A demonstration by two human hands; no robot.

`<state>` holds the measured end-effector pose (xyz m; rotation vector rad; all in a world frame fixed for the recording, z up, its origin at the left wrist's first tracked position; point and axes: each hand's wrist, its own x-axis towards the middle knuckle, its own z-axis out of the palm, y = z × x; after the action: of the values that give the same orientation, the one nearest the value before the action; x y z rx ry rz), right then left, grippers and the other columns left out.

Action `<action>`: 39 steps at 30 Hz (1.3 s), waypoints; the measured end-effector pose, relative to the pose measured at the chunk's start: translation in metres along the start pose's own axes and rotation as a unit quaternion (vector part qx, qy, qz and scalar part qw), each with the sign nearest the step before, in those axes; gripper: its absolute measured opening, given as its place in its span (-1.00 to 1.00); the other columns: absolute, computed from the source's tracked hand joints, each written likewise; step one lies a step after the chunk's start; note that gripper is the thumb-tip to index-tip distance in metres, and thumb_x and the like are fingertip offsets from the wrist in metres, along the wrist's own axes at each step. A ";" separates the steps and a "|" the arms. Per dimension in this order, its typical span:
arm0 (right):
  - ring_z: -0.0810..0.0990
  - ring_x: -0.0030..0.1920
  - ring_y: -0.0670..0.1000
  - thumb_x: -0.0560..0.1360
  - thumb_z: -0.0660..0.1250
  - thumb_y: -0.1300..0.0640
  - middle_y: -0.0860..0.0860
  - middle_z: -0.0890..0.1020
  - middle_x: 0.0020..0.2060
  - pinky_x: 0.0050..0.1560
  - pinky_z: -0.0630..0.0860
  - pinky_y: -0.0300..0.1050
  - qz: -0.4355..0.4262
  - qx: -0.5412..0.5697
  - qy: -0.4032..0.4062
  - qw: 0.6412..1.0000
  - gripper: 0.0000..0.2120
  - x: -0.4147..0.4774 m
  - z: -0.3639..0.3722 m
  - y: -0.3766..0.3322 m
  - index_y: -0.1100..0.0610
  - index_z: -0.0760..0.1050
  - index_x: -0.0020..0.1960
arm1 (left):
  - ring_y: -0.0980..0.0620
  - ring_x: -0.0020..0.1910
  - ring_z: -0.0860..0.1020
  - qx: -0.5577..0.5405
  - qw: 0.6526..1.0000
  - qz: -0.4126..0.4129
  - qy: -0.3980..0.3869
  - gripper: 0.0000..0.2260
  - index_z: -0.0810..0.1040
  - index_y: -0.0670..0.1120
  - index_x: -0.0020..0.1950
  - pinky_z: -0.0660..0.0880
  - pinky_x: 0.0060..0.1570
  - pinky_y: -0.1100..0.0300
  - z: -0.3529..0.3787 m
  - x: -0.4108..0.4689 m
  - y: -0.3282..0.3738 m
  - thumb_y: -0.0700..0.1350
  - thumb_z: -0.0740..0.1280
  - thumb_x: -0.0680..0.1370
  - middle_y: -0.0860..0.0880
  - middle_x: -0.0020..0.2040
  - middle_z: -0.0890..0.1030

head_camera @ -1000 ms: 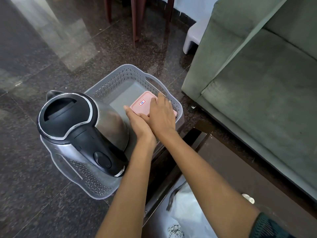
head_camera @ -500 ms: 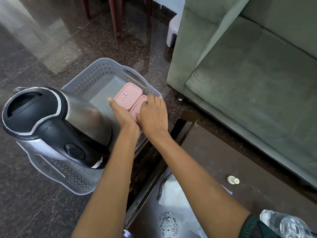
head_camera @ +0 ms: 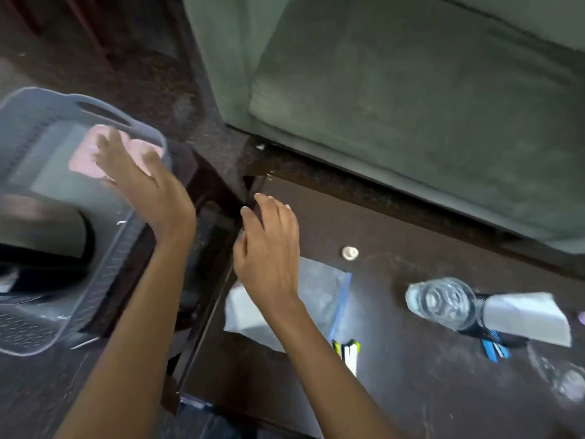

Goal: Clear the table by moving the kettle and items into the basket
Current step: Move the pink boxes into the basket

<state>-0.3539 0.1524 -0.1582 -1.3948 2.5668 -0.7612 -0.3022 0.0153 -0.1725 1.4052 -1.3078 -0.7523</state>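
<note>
The grey basket point(head_camera: 144, 134) sits on the floor at the left, the kettle point(head_camera: 44, 236) standing in its near end, blurred and cut by the frame edge. At its far end lie what look like two pink boxes point(head_camera: 85, 156). Your left hand point(head_camera: 148, 188) hovers over them, fingers spread, its grip released. To the right, your right hand point(head_camera: 269, 248) hangs above the dark desk point(head_camera: 411, 391), fingers loosely curled, holding nothing. Under it lies a clear zip bag point(head_camera: 319, 293). Farther right on the desk are a small white cap point(head_camera: 349, 253) and a plastic bottle point(head_camera: 443, 302) lying on its side. A green sofa point(head_camera: 411, 106) fills the far right.
</note>
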 end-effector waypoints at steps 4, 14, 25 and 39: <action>0.46 0.29 0.18 0.33 0.04 0.18 0.16 0.54 0.23 0.35 0.33 0.16 0.053 -0.042 0.013 0.998 -0.52 -0.024 -0.040 0.069 0.21 0.52 0.16 | -0.19 0.48 0.20 0.077 0.970 0.138 -0.187 -0.66 0.46 -0.14 0.31 -0.08 0.46 -0.15 0.028 -0.107 0.039 -0.18 0.17 0.54 -0.14 0.40 0.40; 0.48 0.19 0.16 0.43 0.21 0.23 0.17 0.60 0.15 0.28 0.33 0.02 0.156 -0.065 0.160 0.973 -0.70 -0.162 -0.164 0.249 0.27 0.56 0.10 | 0.05 0.14 0.51 -0.001 0.855 0.187 -0.484 -0.73 0.59 -0.12 0.08 0.37 0.26 0.17 0.047 -0.372 0.102 -0.29 0.20 0.47 0.01 0.10 0.61; 0.46 0.17 0.34 0.26 0.28 0.24 0.21 0.56 0.18 0.15 0.42 0.24 0.431 -0.185 0.100 0.877 -0.62 -0.319 -0.200 0.385 0.21 0.55 0.08 | 0.07 -0.04 0.61 0.032 0.726 0.161 -0.667 -0.71 0.61 -0.02 -0.02 0.55 -0.06 0.06 0.049 -0.487 0.099 -0.11 0.11 0.46 0.08 -0.06 0.65; 0.39 0.11 0.29 0.35 0.35 0.14 0.22 0.38 0.20 0.03 0.37 0.19 0.626 -0.133 0.082 0.764 -0.44 -0.315 -0.196 0.408 0.12 0.32 0.33 | 0.19 -0.07 0.58 0.054 0.679 0.107 -0.725 -0.73 0.60 -0.02 0.01 0.54 0.02 0.07 0.047 -0.488 0.103 -0.21 0.15 0.46 0.14 -0.06 0.64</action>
<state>-0.5472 0.6640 -0.2265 0.5766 2.9298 -0.2362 -0.4811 0.4828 -0.1830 0.4510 -2.6532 -1.7835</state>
